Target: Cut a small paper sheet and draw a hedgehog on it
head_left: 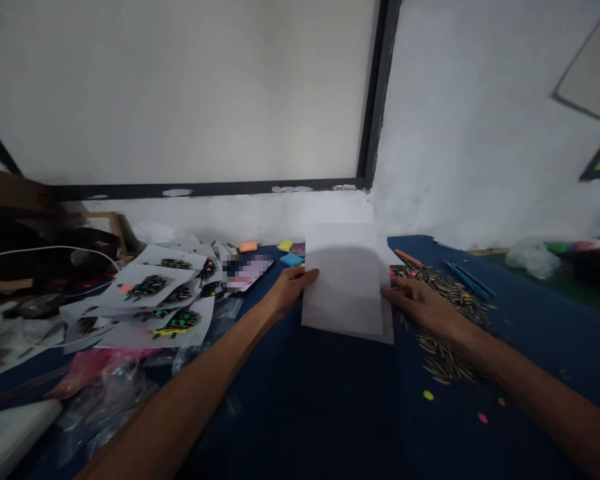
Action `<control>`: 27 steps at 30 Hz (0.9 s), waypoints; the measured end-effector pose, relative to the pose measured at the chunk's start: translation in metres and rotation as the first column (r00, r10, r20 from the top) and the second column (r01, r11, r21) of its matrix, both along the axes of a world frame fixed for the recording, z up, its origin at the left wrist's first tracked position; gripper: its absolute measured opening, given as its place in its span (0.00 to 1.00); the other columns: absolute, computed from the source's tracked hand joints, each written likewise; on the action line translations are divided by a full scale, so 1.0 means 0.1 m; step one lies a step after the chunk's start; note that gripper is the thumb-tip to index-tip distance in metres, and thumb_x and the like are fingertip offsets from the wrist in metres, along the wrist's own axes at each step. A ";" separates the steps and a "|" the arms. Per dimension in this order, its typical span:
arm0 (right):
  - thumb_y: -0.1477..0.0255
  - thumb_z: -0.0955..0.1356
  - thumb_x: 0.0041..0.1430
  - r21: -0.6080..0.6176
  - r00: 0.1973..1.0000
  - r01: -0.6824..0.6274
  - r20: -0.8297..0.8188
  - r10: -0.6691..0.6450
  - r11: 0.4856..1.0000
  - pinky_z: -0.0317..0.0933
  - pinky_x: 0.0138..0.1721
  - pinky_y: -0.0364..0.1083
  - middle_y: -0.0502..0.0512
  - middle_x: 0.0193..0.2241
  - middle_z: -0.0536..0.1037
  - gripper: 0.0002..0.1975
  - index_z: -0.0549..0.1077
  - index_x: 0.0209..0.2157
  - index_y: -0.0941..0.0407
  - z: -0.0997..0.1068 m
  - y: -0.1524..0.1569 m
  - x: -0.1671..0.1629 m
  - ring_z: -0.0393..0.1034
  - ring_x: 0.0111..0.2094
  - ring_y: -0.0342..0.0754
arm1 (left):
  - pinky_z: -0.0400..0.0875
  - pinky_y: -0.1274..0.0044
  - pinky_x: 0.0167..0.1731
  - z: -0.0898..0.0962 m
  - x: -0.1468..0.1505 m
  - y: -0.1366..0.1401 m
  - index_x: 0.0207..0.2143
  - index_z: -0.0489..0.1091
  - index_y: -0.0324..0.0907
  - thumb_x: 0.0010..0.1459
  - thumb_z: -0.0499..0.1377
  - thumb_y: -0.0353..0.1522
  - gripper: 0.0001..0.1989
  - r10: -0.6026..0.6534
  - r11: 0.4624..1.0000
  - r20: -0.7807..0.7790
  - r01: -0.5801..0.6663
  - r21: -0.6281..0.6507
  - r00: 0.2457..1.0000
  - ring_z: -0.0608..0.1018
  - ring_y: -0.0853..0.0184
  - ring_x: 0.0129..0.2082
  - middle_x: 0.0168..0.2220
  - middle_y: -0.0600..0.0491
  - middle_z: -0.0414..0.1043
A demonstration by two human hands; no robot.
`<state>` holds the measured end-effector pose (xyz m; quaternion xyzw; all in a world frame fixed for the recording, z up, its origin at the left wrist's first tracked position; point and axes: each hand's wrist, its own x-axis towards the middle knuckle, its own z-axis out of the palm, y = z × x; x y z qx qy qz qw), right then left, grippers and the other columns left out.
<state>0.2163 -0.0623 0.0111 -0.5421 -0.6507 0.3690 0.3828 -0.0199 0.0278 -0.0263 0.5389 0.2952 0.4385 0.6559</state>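
one left hand (295,292) and one right hand (414,303) are recorded. at least two blank sheets (343,287) are counted between them; an exact figure is prevented by overlap. on the left, at least five decorated sheets (149,287) are tallied, likewise overlapping. one phone (253,272), one orange packet (249,246), one yellow packet (285,246) and one blue packet (292,259) are noted. on the right, one orange stick (407,257) and at least two blue pens (470,280) are listed. three loose discs (429,395) are counted, two yellow and one pink. the striped seeds (450,293) are found too numerous to be counted.
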 end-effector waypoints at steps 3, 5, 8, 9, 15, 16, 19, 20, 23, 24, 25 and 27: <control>0.55 0.69 0.50 -0.057 0.989 -0.018 -0.146 0.009 0.998 0.61 0.25 0.43 0.52 0.25 0.75 0.18 0.73 0.34 0.56 -0.04 0.08 0.01 0.68 0.25 0.45 | 0.67 0.75 0.29 0.01 -0.01 0.00 0.34 0.75 0.34 0.42 0.68 0.43 0.22 -0.011 1.000 -0.010 0.010 -0.012 1.000 0.76 0.65 0.27 0.30 0.46 0.76; 0.56 0.69 0.49 -0.063 0.988 0.018 -0.153 -0.027 0.998 0.58 0.22 0.42 0.50 0.22 0.73 0.17 0.72 0.30 0.56 -0.07 0.12 0.03 0.65 0.21 0.43 | 0.67 0.75 0.28 0.01 -0.03 0.01 0.33 0.75 0.34 0.41 0.68 0.43 0.22 0.030 0.999 -0.013 -0.031 -0.025 0.999 0.75 0.65 0.26 0.29 0.47 0.76; 0.57 0.70 0.47 -0.033 0.979 0.135 -0.148 -0.138 0.990 0.58 0.20 0.43 0.49 0.18 0.71 0.15 0.71 0.26 0.55 -0.07 0.16 0.09 0.63 0.18 0.43 | 0.64 0.77 0.25 -0.02 -0.07 0.07 0.29 0.74 0.34 0.40 0.67 0.43 0.21 0.208 0.978 -0.035 -0.209 -0.023 0.977 0.73 0.67 0.23 0.25 0.48 0.74; 0.58 0.70 0.47 -0.014 0.972 0.179 -0.153 -0.179 0.984 0.59 0.20 0.44 0.49 0.18 0.71 0.14 0.71 0.26 0.55 -0.06 0.18 0.13 0.64 0.18 0.44 | 0.62 0.78 0.23 -0.04 -0.09 0.09 0.27 0.73 0.34 0.40 0.67 0.42 0.20 0.286 0.958 -0.054 -0.287 -0.012 0.957 0.72 0.68 0.21 0.23 0.49 0.73; 0.64 0.64 0.53 0.093 0.921 0.363 -0.188 -0.342 0.927 0.63 0.22 0.48 0.53 0.24 0.76 0.10 0.71 0.37 0.52 0.03 0.28 0.35 0.68 0.20 0.49 | 0.59 0.80 0.21 -0.16 -0.18 0.24 0.26 0.70 0.36 0.42 0.61 0.38 0.13 0.415 0.909 -0.095 -0.416 0.009 0.905 0.69 0.70 0.20 0.19 0.55 0.68; 0.66 0.64 0.53 0.111 0.916 0.380 -0.185 -0.357 0.918 0.64 0.22 0.48 0.54 0.25 0.77 0.11 0.71 0.38 0.52 0.05 0.30 0.37 0.68 0.21 0.49 | 0.59 0.80 0.21 -0.17 -0.19 0.25 0.26 0.70 0.36 0.42 0.60 0.37 0.12 0.415 0.909 -0.100 -0.415 0.017 0.904 0.69 0.70 0.20 0.18 0.56 0.67; 0.69 0.63 0.53 0.158 0.909 0.408 -0.164 -0.384 0.899 0.67 0.26 0.52 0.57 0.29 0.79 0.13 0.72 0.41 0.52 0.07 0.41 0.39 0.72 0.25 0.53 | 0.58 0.80 0.21 -0.18 -0.18 0.24 0.25 0.69 0.37 0.41 0.59 0.34 0.09 0.396 0.918 -0.123 -0.395 0.038 0.910 0.69 0.70 0.20 0.19 0.56 0.67; 0.69 0.62 0.53 0.171 0.909 0.410 -0.152 -0.388 0.896 0.67 0.27 0.53 0.59 0.30 0.79 0.13 0.72 0.41 0.53 0.08 0.45 0.39 0.73 0.26 0.55 | 0.58 0.81 0.21 -0.18 -0.17 0.24 0.25 0.69 0.37 0.41 0.59 0.33 0.08 0.387 0.922 -0.133 -0.384 0.043 0.913 0.69 0.70 0.21 0.19 0.56 0.67; 0.70 0.61 0.55 0.213 0.917 0.400 -0.086 -0.390 0.892 0.68 0.27 0.54 0.62 0.34 0.80 0.13 0.73 0.40 0.54 0.07 0.63 0.37 0.74 0.29 0.57 | 0.58 0.81 0.21 -0.17 -0.17 0.24 0.26 0.69 0.37 0.41 0.57 0.31 0.07 0.367 0.930 -0.158 -0.364 0.050 0.917 0.70 0.69 0.21 0.19 0.55 0.67; 0.70 0.61 0.57 0.227 0.919 0.392 -0.053 -0.390 0.892 0.68 0.27 0.54 0.63 0.34 0.80 0.13 0.73 0.40 0.54 0.06 0.70 0.36 0.75 0.29 0.57 | 0.58 0.81 0.21 -0.17 -0.18 0.24 0.26 0.69 0.37 0.41 0.57 0.31 0.08 0.364 0.931 -0.163 -0.360 0.051 0.917 0.70 0.69 0.22 0.20 0.55 0.68; 0.69 0.60 0.58 0.241 0.921 0.381 -0.014 -0.389 0.893 0.68 0.27 0.53 0.64 0.35 0.79 0.13 0.73 0.40 0.55 0.05 0.77 0.35 0.75 0.30 0.57 | 0.59 0.80 0.22 -0.17 -0.18 0.25 0.27 0.70 0.37 0.41 0.56 0.31 0.08 0.363 0.932 -0.165 -0.359 0.052 0.917 0.70 0.68 0.22 0.20 0.55 0.68; 0.69 0.59 0.62 0.274 0.918 0.355 0.078 -0.388 0.894 0.68 0.28 0.52 0.64 0.35 0.79 0.14 0.74 0.40 0.56 0.04 0.91 0.33 0.75 0.31 0.55 | 0.59 0.80 0.22 -0.16 -0.19 0.25 0.28 0.70 0.37 0.41 0.56 0.30 0.09 0.364 0.931 -0.166 -0.360 0.054 0.917 0.70 0.68 0.22 0.21 0.55 0.68</control>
